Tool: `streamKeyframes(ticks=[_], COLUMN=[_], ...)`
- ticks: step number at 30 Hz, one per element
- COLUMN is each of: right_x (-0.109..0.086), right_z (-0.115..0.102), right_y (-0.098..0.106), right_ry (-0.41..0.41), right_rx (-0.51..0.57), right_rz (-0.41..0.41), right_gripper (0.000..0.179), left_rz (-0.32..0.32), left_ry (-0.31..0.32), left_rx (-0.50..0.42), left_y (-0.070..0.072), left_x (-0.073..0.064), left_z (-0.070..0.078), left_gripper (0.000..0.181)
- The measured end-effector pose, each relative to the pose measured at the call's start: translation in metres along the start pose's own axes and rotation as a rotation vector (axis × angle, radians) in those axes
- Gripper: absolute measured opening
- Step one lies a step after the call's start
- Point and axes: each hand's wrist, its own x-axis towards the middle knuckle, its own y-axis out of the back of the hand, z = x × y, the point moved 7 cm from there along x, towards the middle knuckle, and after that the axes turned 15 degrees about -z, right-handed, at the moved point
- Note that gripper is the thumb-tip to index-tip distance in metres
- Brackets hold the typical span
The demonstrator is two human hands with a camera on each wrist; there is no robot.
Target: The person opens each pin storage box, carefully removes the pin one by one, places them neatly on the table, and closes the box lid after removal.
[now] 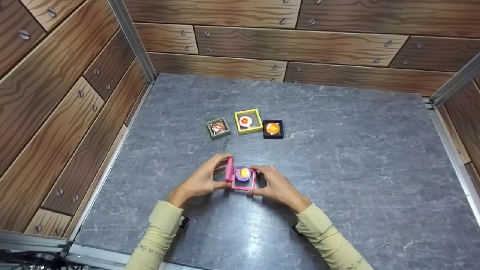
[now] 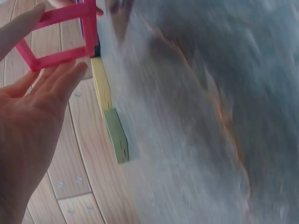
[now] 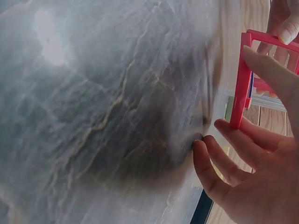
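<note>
Between both hands stands a small pink square display frame, hinged open, one half upright and the other lying flat. A round purple badge with a yellow figure sits on the clear panel of the flat half. My left hand holds the upright half, thumb at the near edge and fingers at the far edge. The right hand grips the flat half by its near and far edges at the right. In the right wrist view, thumb and index finger span the pink frame, the other fingers spread.
Beyond the hands, a green frame, a yellow frame and a black frame lie in a row on the grey marbled tabletop, each with a round badge. Wood-patterned walls border the back and sides.
</note>
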Motion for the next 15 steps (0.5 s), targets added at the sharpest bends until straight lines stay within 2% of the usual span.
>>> streamKeyframes(ticks=[5,12,15], right_x=[0.004,0.013,0.017], right_z=[-0.003,-0.006,-0.007], right_y=[-0.001,-0.001,-0.001], right_ry=[0.011,-0.034,-0.058], right_rx=[-0.024,-0.048,-0.045], right_rz=[0.023,0.046,0.062], right_gripper=[0.082,0.081,0.079], left_rz=[-0.011,-0.028,-0.025], left_ry=[0.03,0.01,0.006], left_rx=[-0.07,-0.194,-0.204], left_y=[0.005,0.006,0.008], left_x=[-0.005,-0.003,0.0], left_z=[-0.011,-0.018,-0.021], left_gripper=[0.088,0.087,0.087])
